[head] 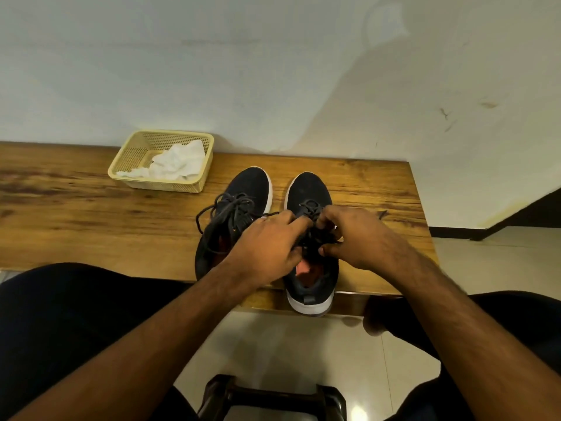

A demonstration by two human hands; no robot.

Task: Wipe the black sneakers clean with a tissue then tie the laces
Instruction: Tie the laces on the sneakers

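Pinching the dark laces [312, 230] over the right sneaker [311, 238] with both the left hand [267, 247] and right hand [353, 235], fingertips curled and meeting; knot itself hidden beneath them, hard to make out. Black mesh, white sole, heel overhanging the wooden table [91, 214] edge. Beside it, left sneaker [239, 208], laces loose. Farther left, crumpled tissue [173, 164] in a cream basket [127, 159].

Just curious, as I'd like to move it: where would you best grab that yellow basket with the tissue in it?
Probably by the rim of the basket on its right short side, coming from above. The rim flares outward and nothing covers it there, while the tissue fills the inside and drapes toward the left.
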